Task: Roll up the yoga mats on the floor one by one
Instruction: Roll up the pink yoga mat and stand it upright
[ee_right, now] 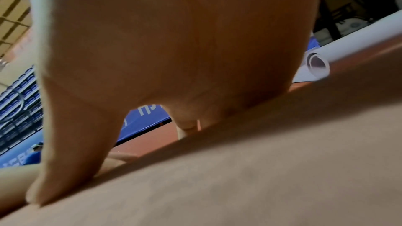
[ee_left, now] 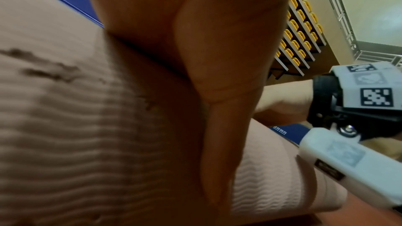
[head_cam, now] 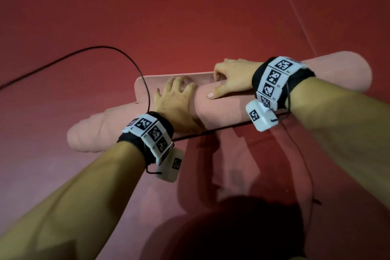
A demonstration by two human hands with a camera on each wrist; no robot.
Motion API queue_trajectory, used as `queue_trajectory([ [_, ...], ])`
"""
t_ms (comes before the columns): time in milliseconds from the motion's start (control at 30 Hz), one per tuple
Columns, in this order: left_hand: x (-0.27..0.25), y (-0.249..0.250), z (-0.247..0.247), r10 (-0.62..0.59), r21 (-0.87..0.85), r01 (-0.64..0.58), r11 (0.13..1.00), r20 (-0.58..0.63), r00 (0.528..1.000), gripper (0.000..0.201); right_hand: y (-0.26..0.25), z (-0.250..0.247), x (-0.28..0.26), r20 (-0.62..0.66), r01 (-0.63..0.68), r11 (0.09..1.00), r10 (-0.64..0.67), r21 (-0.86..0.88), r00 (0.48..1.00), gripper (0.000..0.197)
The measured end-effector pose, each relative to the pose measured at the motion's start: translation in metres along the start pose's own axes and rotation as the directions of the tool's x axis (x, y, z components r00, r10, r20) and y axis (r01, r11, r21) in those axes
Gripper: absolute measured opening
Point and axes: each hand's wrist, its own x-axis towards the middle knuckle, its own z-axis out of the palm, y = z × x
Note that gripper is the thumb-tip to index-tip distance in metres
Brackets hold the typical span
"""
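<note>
The pink yoga mat point(head_cam: 221, 99) lies nearly fully rolled on the red floor point(head_cam: 190, 17). The left hand point(head_cam: 177, 101) and right hand point(head_cam: 232, 78) press it with spread, bent fingers (gripping nothing). Only a short flap at 12 o'clock remains, likely needing one more forward roll.

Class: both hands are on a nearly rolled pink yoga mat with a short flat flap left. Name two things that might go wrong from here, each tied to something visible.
1. The pink mat roll looks uneven: its near-left end steps out in layers, so it may telescope further.
2. The black cable from the left hand crosses the flat flap, ahead of the roll, and might get rolled in or snag. The right hand presses on the roll too.
</note>
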Motion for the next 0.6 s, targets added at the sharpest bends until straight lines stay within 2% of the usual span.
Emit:
queue_trajectory([
  [100,-0.001,-0.001,0.001,-0.025,-0.016,0.026,1.000,0.019,1.000,0.148,0.003,0.005,-0.003,-0.059,0.031,0.993,-0.024,0.118,0.998,0.059],
  [200,0.000,-0.001,0.001,-0.032,-0.071,0.035,0.997,0.036,0.999,0.155,0.004,0.013,-0.009,-0.137,0.101,0.984,-0.081,0.147,0.987,0.065],
  [300,0.002,0.001,0.003,-0.047,-0.022,0.049,0.999,0.071,0.996,0.156,0.003,0.018,-0.012,-0.145,0.116,0.986,-0.098,0.118,0.985,0.074],
  [400,0.000,0.002,0.008,-0.050,-0.011,0.050,0.999,0.038,0.998,0.151,0.001,0.023,-0.015,-0.127,0.093,0.990,-0.078,0.111,0.989,0.074],
  [500,-0.009,0.004,0.012,-0.043,-0.020,0.042,0.999,-0.027,0.999,0.139,-0.001,0.026,-0.019,-0.150,0.100,0.988,-0.081,0.120,0.985,0.068],
  [600,-0.015,0.009,0.013,-0.008,0.040,0.012,0.999,-0.089,0.996,0.125,-0.006,0.029,-0.024,-0.148,0.091,0.991,-0.076,0.096,0.986,0.063],
])
